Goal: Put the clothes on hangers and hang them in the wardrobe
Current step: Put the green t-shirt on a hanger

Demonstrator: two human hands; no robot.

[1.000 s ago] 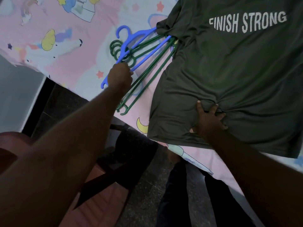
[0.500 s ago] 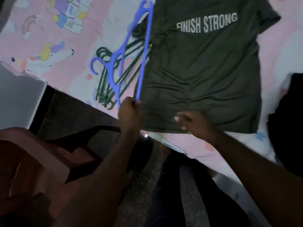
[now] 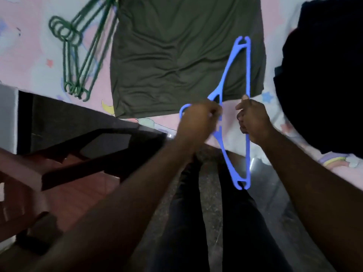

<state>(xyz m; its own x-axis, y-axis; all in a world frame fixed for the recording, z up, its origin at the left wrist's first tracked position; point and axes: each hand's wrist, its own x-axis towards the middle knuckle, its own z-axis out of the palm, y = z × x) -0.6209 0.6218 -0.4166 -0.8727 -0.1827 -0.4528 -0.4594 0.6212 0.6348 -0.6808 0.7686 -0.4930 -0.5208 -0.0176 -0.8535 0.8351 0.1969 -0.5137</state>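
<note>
- The blue hanger [image 3: 238,107] is held up in the air above the near edge of the bed [image 3: 29,55], turned so its bar runs almost straight away from the person, one end over the shirt and the other over the floor.
- The left hand [image 3: 198,119] has its grip curled round the hanger's neck, just beside the hook.
- The right hand [image 3: 253,118] pinches the straight bar of the hanger between thumb and curled fingers.
- The olive green T-shirt [image 3: 182,55] lies flat on the bed, its hem close to the bed's near edge, beyond both hands.
- A bunch of green hangers [image 3: 78,55] lies stacked on the patterned pink sheet just left of the shirt.
- A dark heap of clothing [image 3: 324,75] sits on the bed to the right.
- A reddish-brown chair [image 3: 59,183] stands on the floor at left.
</note>
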